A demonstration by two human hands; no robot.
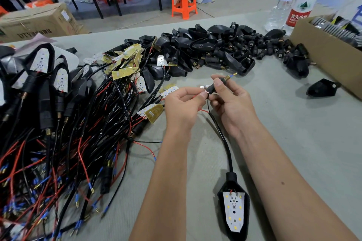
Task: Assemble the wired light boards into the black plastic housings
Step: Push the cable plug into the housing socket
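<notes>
At the far left of the bench point(274, 123) lies a heap of finished units point(43, 76), their red and black leads sprawling toward the near edge. Just right of it sit loose wired light boards point(125, 73), thin and light, likely fragile at the solder joints, so best held by the edges or the cable. The left hand point(182, 105) pinches a red wire point(195, 97) between thumb and fingertips. Touching it, the right hand point(229, 100) has its grip clamped on a small black housing stem point(212, 87), a brass threaded tip point(228, 78) poking out beyond the fingers. The cable point(225, 143) hangs limp from that grip down to an assembled light point(235, 209) lying below the right forearm. Behind, well apart, the rigid empty black housings point(205, 49) are piled.
</notes>
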